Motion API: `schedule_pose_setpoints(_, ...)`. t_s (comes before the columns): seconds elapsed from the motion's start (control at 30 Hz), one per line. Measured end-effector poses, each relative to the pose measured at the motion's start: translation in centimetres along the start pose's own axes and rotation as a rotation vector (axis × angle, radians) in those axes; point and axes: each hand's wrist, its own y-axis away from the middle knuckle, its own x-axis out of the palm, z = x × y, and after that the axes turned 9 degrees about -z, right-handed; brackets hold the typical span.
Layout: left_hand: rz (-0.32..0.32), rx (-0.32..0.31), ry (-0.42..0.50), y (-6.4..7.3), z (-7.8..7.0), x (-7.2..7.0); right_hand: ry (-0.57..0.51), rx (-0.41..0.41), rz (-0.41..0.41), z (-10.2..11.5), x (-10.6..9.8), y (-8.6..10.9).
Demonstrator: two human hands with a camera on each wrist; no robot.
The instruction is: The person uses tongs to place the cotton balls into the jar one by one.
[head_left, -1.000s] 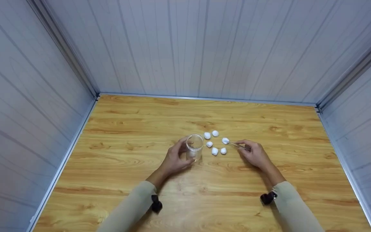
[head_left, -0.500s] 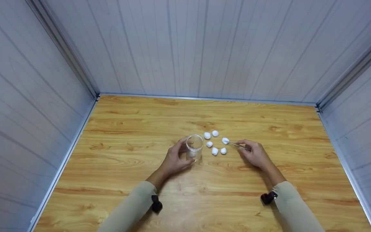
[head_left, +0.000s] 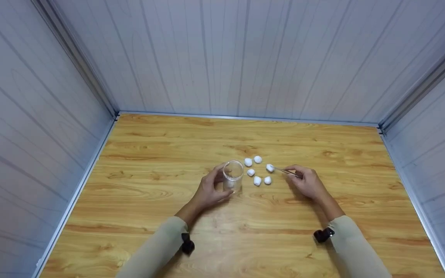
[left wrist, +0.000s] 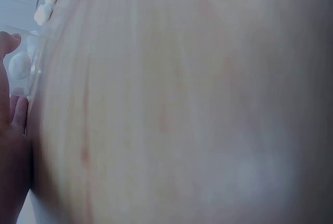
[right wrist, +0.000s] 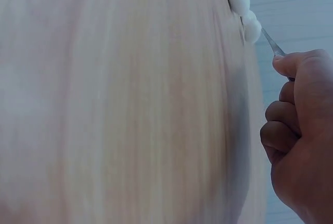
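Note:
My left hand [head_left: 210, 189] grips a clear, open-topped jar [head_left: 233, 182] from its left side, thumb in front and fingers behind. Through the jar wall in the left wrist view, a white cotton ball [left wrist: 20, 66] shows. To the right, my right hand [head_left: 309, 186] pinches metal tweezers [head_left: 286, 171] between thumb and forefinger, the other fingers curled under. The tweezer tips are right at the rightmost cotton ball [head_left: 270, 168]. In the right wrist view the tweezers [right wrist: 273, 42] slant up to a cotton ball [right wrist: 252, 30].
Several more cotton balls lie in a loose ring on the wooden table [head_left: 222, 239], among them one near the jar [head_left: 250, 172] and one at the front [head_left: 257, 181]. A pale panel wall [head_left: 226, 58] stands behind, with side walls left and right.
My right hand and the tweezers have shifted only slightly, with the tips staying at the same cotton ball. The left hand and jar have kept their place.

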Motion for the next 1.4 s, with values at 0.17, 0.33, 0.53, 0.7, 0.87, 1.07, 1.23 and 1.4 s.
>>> schedule_pose_setpoints(0.17,-0.009,0.0,0.003,0.0,0.0,0.0,-0.005,0.01,0.014,0.1,-0.1,0.0)
schedule_pose_setpoints(0.33,-0.005,-0.008,-0.001,0.0,0.0,0.0,-0.012,0.021,0.017,-0.1,0.0,0.1)
schedule_pose_setpoints(0.53,-0.011,0.018,0.003,0.1,0.2,0.1,-0.003,0.019,0.025,-0.3,0.4,0.1)
schedule_pose_setpoints(0.7,-0.034,0.104,0.006,0.0,1.2,0.2,0.001,0.024,0.029,-0.5,0.6,0.1)
schedule_pose_setpoints(0.87,0.001,0.041,-0.001,0.0,0.4,0.0,-0.002,0.023,0.037,-0.5,0.5,0.1)
schedule_pose_setpoints(1.07,0.017,-0.015,-0.009,-0.1,-0.2,-0.1,0.013,0.001,0.034,-0.5,0.5,0.1)
schedule_pose_setpoints(1.23,0.017,-0.022,0.003,0.0,-0.1,-0.1,0.019,0.014,0.037,-0.5,0.5,0.1)
schedule_pose_setpoints(1.4,0.008,-0.007,0.008,0.0,0.0,0.0,0.008,0.027,0.033,-0.3,0.2,0.2)
